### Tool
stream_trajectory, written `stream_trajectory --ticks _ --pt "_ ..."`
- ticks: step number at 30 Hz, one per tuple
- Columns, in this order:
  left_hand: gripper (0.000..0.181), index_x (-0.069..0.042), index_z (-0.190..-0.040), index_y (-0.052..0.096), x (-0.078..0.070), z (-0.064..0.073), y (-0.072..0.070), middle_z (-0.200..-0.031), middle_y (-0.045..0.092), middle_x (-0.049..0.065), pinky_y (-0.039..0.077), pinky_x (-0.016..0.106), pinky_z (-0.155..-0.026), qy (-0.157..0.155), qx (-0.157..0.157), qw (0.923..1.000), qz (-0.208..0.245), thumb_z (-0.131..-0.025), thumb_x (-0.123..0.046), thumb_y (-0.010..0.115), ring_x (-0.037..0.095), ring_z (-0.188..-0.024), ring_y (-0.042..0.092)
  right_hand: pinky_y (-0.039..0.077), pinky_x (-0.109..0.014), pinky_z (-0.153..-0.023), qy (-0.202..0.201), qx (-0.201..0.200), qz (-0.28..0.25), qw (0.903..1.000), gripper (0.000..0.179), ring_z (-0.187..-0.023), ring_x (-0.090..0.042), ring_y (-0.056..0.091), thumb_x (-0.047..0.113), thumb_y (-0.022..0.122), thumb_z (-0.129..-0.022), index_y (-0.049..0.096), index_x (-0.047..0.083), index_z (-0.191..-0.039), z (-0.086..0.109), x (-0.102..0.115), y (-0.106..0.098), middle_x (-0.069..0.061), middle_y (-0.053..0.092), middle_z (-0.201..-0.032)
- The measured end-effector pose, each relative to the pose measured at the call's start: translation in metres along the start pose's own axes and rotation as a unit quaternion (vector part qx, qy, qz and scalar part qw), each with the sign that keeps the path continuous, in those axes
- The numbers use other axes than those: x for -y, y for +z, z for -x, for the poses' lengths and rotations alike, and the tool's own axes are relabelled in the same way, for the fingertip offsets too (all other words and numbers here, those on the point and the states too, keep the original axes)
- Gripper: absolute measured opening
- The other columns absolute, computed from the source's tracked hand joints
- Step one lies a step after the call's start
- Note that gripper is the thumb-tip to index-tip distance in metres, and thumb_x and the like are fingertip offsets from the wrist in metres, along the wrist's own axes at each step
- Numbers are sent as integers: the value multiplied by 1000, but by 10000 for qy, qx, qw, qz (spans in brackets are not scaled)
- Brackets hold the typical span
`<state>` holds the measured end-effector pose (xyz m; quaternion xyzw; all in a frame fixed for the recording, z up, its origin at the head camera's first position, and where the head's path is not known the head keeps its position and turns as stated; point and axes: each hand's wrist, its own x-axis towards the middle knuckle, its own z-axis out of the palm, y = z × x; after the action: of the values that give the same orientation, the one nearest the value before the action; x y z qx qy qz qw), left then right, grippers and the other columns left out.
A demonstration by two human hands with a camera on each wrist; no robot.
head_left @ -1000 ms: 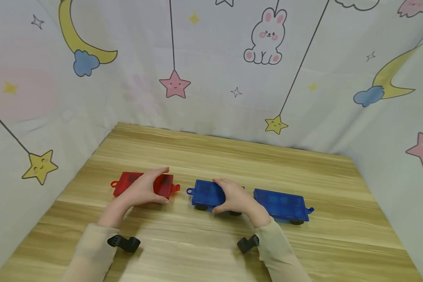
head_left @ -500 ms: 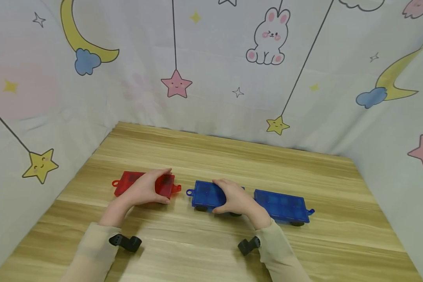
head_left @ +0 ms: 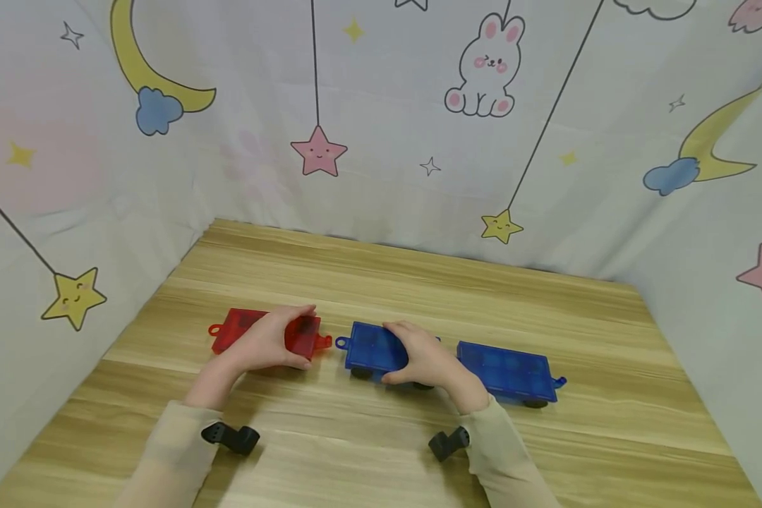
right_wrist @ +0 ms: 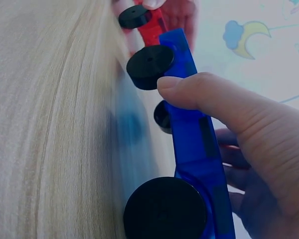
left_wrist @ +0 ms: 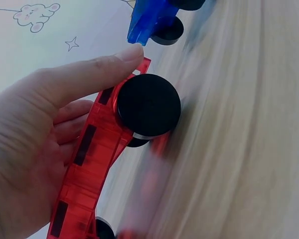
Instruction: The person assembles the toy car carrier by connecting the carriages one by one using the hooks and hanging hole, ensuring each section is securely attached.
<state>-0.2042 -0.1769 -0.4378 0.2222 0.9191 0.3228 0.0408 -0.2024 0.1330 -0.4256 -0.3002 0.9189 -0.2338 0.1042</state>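
My left hand (head_left: 268, 344) grips a red see-through toy train car (head_left: 233, 326) by its long sides, thumb near and fingers far. In the left wrist view a black wheel (left_wrist: 148, 105) shows below the thumb. My right hand (head_left: 424, 358) holds a blue toy train car (head_left: 370, 347) in the same way, its black wheels (right_wrist: 150, 67) below the body. The red car's hook (head_left: 324, 342) faces the blue car's ring (head_left: 341, 343), with a small gap between them. Whether the wheels touch the table is hard to tell.
A second, longer blue toy car (head_left: 508, 370) stands on the wooden table (head_left: 355, 437) behind the right wrist, its hook pointing right. Whether it joins the held blue car is hidden. A white curtain (head_left: 381, 204) with printed stars and moons surrounds the table's back and sides.
My left hand has moved the red car a little to the right, narrowing the gap to the blue car. The right hand and both blue cars have stayed nearly in place.
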Motion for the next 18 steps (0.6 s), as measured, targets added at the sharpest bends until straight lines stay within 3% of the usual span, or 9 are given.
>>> stream_trajectory --ticks 18 --pt "96 -1 -145 44 -7 -4 7 -141 54 15 46 53 -102 29 39 10000 57 -66 -28 90 34 -127 51 38 -53 -111 5 -183 -83 9998 91 -139 -37 40 33 83 -77 38 2 -149 1 2 0 -18 43 -150"
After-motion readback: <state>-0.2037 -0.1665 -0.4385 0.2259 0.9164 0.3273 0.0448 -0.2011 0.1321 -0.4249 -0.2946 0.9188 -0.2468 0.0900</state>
